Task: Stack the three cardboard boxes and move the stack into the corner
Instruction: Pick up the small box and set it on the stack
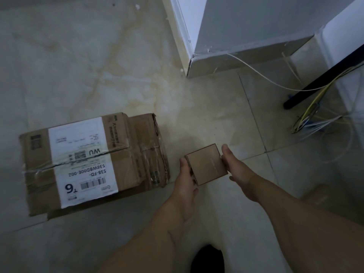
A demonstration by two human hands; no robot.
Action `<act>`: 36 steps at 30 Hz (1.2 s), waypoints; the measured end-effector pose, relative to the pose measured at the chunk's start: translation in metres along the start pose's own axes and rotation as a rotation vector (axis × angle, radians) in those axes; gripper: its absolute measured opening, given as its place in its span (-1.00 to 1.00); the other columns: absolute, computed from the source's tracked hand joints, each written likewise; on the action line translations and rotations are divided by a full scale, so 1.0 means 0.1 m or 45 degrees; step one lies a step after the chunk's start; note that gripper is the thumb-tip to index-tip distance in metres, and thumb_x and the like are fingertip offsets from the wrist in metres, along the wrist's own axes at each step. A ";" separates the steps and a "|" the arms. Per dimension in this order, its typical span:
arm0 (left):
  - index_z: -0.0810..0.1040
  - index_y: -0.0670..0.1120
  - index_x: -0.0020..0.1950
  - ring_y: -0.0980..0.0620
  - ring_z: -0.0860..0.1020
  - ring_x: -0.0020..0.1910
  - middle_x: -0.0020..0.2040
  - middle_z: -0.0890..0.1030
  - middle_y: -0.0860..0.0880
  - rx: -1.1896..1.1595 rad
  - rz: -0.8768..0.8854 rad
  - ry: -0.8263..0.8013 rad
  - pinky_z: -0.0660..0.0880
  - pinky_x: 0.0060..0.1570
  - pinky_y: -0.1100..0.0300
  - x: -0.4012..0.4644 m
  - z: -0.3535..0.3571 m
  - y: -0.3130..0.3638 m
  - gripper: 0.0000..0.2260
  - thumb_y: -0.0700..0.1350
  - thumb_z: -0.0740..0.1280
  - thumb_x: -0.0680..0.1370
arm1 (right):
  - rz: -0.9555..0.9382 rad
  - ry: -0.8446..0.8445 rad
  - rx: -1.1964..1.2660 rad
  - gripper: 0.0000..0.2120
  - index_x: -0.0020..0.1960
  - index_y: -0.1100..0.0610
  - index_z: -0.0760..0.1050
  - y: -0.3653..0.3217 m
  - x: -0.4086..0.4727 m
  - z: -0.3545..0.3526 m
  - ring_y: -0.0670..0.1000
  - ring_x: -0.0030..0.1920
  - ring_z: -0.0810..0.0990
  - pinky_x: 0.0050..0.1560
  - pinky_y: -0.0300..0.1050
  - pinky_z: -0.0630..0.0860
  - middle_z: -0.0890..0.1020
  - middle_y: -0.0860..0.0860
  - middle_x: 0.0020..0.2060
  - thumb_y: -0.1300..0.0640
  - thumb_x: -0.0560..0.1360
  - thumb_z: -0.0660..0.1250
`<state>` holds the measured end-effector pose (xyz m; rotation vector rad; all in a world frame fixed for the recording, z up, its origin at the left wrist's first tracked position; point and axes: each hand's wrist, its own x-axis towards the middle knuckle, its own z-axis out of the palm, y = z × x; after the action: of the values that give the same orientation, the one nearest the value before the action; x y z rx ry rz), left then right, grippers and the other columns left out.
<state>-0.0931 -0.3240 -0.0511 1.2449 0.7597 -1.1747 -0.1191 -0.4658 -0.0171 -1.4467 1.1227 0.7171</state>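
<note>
A small square cardboard box [206, 164] is held between both hands above the tiled floor. My left hand [185, 186] grips its left side, my right hand [236, 170] its right side. To the left lies a labelled cardboard box [78, 162] with a white shipping label, stacked on a larger worn cardboard box [151, 146] whose right side and front edge stick out from under it. The small box sits just right of that pair, apart from it.
A white wall corner [193, 62] juts out at the top centre, with a recess to its right. A black table leg [319, 83] and a tangle of cables [309, 119] lie at the right. A dark shoe [208, 259] shows at the bottom.
</note>
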 end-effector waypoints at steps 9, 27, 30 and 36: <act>0.40 0.05 0.51 0.01 0.39 0.43 0.44 0.48 -0.02 0.016 0.041 -0.011 0.17 0.49 0.00 -1.20 0.06 0.57 -0.29 0.42 -0.05 0.53 | -0.091 -0.010 0.054 -0.28 0.59 0.10 0.28 -0.65 -1.23 -0.05 0.00 0.56 0.26 0.57 0.06 0.10 0.36 0.02 0.55 -0.33 0.63 -0.11; 0.55 0.02 0.20 0.14 0.57 -0.08 -0.03 0.63 0.06 0.029 0.231 0.179 0.40 -0.24 0.26 -2.55 -1.17 1.52 -0.45 0.32 -0.06 0.60 | -0.271 -0.229 0.022 -0.56 0.28 -0.22 0.47 -1.62 -2.39 1.06 -0.32 0.09 0.54 0.14 -0.27 0.44 0.56 -0.32 0.13 -0.30 0.64 -0.08; 0.58 0.02 0.26 0.09 0.58 0.01 0.09 0.65 0.03 0.027 0.234 0.216 0.41 -0.16 0.24 -2.48 -1.50 1.53 -0.37 0.38 -0.06 0.56 | -0.291 -0.302 0.016 -0.49 0.26 -0.22 0.54 -1.65 -2.33 1.38 -0.34 0.07 0.60 0.18 -0.23 0.50 0.64 -0.28 0.12 -0.41 0.56 -0.01; 0.65 0.05 0.21 0.07 0.63 0.10 0.12 0.71 0.03 0.016 0.252 0.239 0.49 -0.04 0.16 -2.38 -1.88 1.49 -0.31 0.44 -0.06 0.52 | -0.284 -0.343 0.021 -0.50 0.36 -0.19 0.44 -1.62 -2.11 1.76 -0.14 0.39 0.44 0.51 -0.10 0.21 0.50 -0.21 0.37 -0.38 0.58 0.02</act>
<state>0.0119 -0.0956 0.1750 1.4209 0.7479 -0.9121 -0.0202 -0.2545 0.2001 -1.3879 0.7463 0.7168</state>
